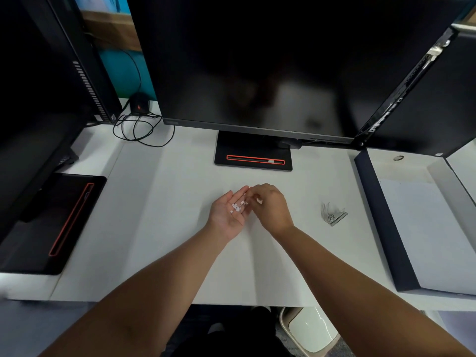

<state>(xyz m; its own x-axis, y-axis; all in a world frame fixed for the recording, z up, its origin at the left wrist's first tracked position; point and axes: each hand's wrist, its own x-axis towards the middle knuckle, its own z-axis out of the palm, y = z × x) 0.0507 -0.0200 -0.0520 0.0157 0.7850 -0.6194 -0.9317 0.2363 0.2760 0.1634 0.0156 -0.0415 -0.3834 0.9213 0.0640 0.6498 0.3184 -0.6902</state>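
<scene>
My left hand [228, 212] lies palm up over the middle of the white desk [164, 228], fingers relaxed, with several small white round pieces [237, 206] lying on its palm and fingers. My right hand [270, 206] hovers right beside it, back up, its curled fingertips reaching into the left palm among the pieces. Whether it pinches one cannot be made out; a small white bit shows near its thumb.
A dark monitor [270, 63] on a black stand [253, 153] faces me. Another monitor and stand [51, 217] sit on the left, a dark open box [412, 228] on the right. A small clear bag of metal screws [332, 215] lies right of my hands. Black cables [139, 127] coil at the back left.
</scene>
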